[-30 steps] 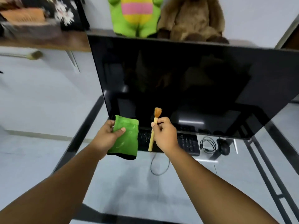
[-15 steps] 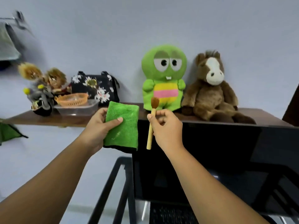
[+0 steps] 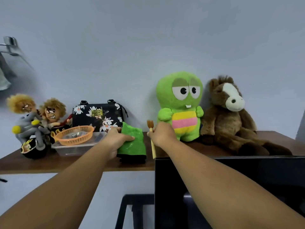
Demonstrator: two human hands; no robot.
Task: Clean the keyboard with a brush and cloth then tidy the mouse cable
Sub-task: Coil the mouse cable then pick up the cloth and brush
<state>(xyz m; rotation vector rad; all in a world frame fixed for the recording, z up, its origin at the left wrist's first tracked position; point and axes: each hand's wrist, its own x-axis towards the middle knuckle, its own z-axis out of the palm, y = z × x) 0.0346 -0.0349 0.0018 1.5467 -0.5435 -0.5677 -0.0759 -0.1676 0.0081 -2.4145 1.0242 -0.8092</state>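
The left hand grips a green cloth, with the thumb lying across its front. The cloth hangs down from the hand, just over the brown shelf, and it has a black edge at the bottom. The right hand pinches a small brush and holds it straight up. The brown bristles stick out above the fingers, and the pale handle points down below the hand. The brush is just right of the cloth, and the two are close but not touching. To the left of the left hand sits a clear box on the shelf. An orange basket rests on top of the box. Some small shiny things lie in the basket, but they are too blurry to tell what they are. Behind the left hand stands a black bag with white flowers. Farther left is a toy with two dolls on a bike. Just behind the right hand stands a green toy, and a brown horse sits to its right. Below the right arm is the dark top of a screen.
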